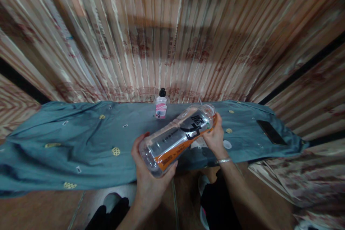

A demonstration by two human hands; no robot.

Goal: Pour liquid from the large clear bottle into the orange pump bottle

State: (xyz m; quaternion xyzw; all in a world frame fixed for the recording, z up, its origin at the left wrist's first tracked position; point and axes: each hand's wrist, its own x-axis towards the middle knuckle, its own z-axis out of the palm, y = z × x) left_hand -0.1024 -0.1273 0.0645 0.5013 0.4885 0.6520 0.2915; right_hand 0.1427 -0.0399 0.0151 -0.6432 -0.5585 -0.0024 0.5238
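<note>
A large clear plastic bottle (178, 136) with a black-and-orange label is held tilted over the front of the cloth-covered table. Its neck end points up to the right. My left hand (151, 179) is closed around the base, thumb and fingers on either side. My right hand (215, 136), with a bracelet at its wrist, grips the neck end. Whether the mouth is capped I cannot tell. Just right of that hand lies a round white disc, seemingly a cap (227, 144). Something whitish on the cloth is partly hidden beneath the bottle.
Behind the big bottle stands a small clear bottle (161, 106) with a black cap and pink label. A dark flat phone-like slab (271, 132) lies at the right. Green patterned cloth (91, 143) covers the table; striped curtains (161, 43) hang behind and beside it.
</note>
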